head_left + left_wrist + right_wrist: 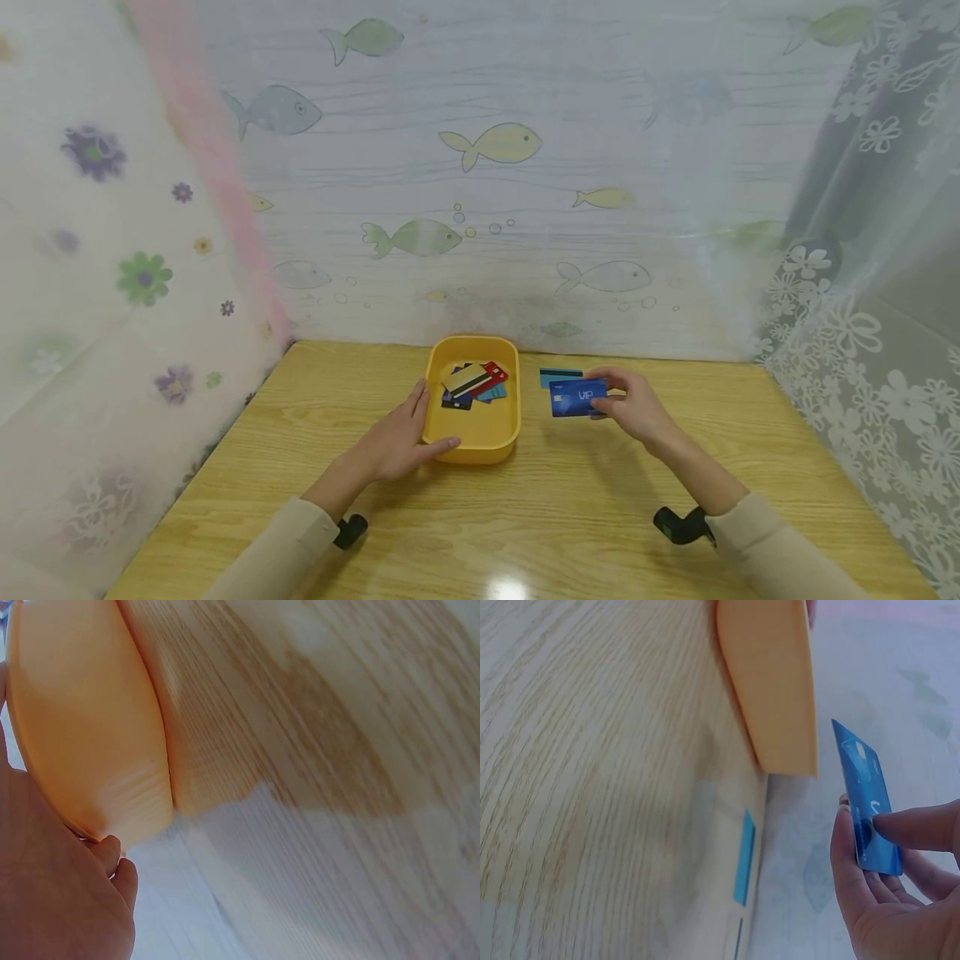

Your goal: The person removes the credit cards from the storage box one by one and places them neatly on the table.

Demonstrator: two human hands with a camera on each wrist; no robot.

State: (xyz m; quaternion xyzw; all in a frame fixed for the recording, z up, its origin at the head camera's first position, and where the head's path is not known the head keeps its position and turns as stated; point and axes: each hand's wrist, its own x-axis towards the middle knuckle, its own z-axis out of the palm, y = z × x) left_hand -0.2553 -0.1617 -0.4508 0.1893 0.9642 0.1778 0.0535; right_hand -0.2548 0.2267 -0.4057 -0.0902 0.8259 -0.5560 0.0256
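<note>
My right hand [626,404] pinches a blue bank-style card [570,398] marked VIP between thumb and fingers, to the right of a yellow plastic bin [491,454]. In the right wrist view the same blue card [866,795] is tilted, its face towards the thumb. My left hand [393,442] holds the bin's near left corner, fingers along the left wall and thumb over the front rim. Inside the bin lies a loose pile of several cards: a gold card [467,379], a red card [496,375], and blue and black ones partly covered.
A light blue card [551,379] with a dark stripe lies on the wooden table [600,517], partly behind the held card. Fish-printed cloth [487,192] hangs behind the table, with flower-patterned cloth at both sides. Black devices [678,525] are strapped at both wrists.
</note>
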